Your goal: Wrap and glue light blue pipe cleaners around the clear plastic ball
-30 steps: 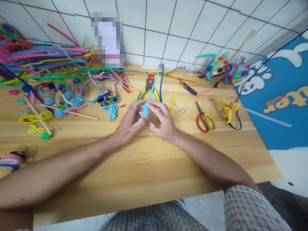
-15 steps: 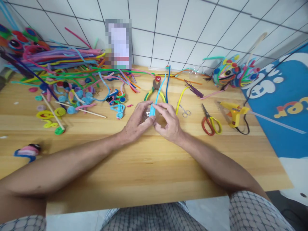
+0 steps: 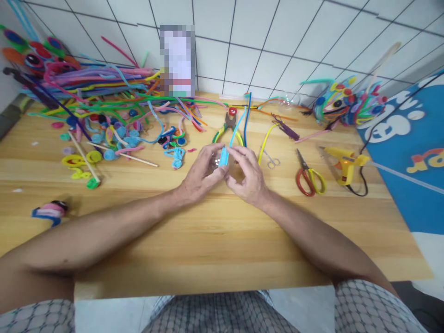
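Note:
Both my hands meet at the middle of a wooden table (image 3: pixel 215 240). My left hand (image 3: pixel 201 173) and my right hand (image 3: pixel 248 175) pinch a light blue pipe cleaner (image 3: pixel 229 143), which is wrapped round a small clear round object held between the fingers. The pipe cleaner's free end sticks up and away from me, over yellow-handled pliers (image 3: pixel 227 127) lying just beyond my hands.
A big heap of coloured pipe cleaners (image 3: pixel 93 88) and small coiled pieces (image 3: pixel 104 143) covers the far left. Red-and-yellow scissors (image 3: pixel 308 175), small silver scissors (image 3: pixel 272 161) and a yellow glue gun (image 3: pixel 343 164) with its cord lie right. A pipe-cleaner figure (image 3: pixel 343 104) stands far right.
The camera view has drifted, so everything sits a little further right in the picture. My hands stay together on the blue pipe cleaner, fingers shifting slightly.

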{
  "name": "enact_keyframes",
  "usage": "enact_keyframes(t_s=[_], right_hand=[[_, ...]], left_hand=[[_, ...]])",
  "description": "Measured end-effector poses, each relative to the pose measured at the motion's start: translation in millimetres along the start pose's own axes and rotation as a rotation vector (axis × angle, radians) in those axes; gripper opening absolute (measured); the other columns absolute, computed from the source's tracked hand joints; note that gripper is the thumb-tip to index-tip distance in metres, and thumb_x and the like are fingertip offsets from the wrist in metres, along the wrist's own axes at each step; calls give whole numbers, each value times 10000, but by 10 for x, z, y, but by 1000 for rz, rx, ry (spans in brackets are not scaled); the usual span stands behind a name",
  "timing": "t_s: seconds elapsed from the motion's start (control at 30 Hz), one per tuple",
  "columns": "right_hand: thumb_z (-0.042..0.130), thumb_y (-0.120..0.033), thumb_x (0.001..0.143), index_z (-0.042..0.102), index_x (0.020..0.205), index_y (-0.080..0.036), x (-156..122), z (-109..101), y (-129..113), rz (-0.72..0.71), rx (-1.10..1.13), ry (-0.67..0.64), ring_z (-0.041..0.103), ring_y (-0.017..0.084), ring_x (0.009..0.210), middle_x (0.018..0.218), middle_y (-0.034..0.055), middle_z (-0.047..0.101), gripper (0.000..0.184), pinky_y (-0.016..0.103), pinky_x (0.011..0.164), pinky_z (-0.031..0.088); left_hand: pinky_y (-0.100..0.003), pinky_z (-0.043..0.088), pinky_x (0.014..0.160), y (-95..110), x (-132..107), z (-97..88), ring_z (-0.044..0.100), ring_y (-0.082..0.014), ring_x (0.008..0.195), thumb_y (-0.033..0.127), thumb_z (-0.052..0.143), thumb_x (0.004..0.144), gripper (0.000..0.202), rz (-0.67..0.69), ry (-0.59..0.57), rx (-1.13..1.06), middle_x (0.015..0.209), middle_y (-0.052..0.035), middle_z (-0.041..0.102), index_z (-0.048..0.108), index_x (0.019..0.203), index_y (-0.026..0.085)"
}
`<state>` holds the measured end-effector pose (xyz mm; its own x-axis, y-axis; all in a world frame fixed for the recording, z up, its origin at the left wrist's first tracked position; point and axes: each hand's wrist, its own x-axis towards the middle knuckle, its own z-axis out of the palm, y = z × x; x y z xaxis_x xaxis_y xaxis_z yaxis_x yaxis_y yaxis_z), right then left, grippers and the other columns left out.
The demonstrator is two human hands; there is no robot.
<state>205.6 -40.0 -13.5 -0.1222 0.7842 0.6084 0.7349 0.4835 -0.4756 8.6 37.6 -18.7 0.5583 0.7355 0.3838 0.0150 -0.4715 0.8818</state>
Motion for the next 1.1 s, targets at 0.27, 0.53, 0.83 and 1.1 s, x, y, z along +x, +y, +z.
enact_keyframes(t_s=[0.27, 0.53, 0.83, 1.1], right_hand=[[715, -185, 937, 519, 1688, -310, 11, 3, -11, -67, -10, 55, 661, 372, 1456, 1588, 172, 629, 786, 646, 1209, 612], [717, -202, 939, 504, 1687, -315, 29, 4, 16, -76, -43, 18, 675, 378, 1466, 1589, 155, 681, 785, 659, 1231, 579], [721, -218, 970, 507, 1687, -315, 26, -6, 9, -83, -40, 35, 686, 373, 1432, 1544, 159, 682, 755, 644, 1201, 615], [705, -230, 999, 494, 1705, -323, 32, 16, 37, -114, -41, 52, 667, 375, 1482, 1611, 155, 660, 743, 657, 1234, 602]], left_hand=[[-495, 551, 1240, 45, -13, -23, 646, -301, 1427, 398, 685, 1045, 552, 10, -16, -6, 1550, -147, 646, 557, 1556, 233], [-471, 591, 1184, 53, -8, -14, 661, -287, 1375, 357, 675, 1040, 539, 1, -30, -16, 1549, -151, 635, 535, 1544, 229], [-484, 560, 1227, -2, -10, -14, 645, -287, 1409, 307, 652, 1053, 531, 92, -23, 76, 1553, -150, 641, 512, 1560, 229], [-477, 574, 1209, -16, -4, -17, 648, -287, 1396, 286, 657, 1047, 531, 151, -14, 108, 1517, -154, 648, 515, 1554, 218]])
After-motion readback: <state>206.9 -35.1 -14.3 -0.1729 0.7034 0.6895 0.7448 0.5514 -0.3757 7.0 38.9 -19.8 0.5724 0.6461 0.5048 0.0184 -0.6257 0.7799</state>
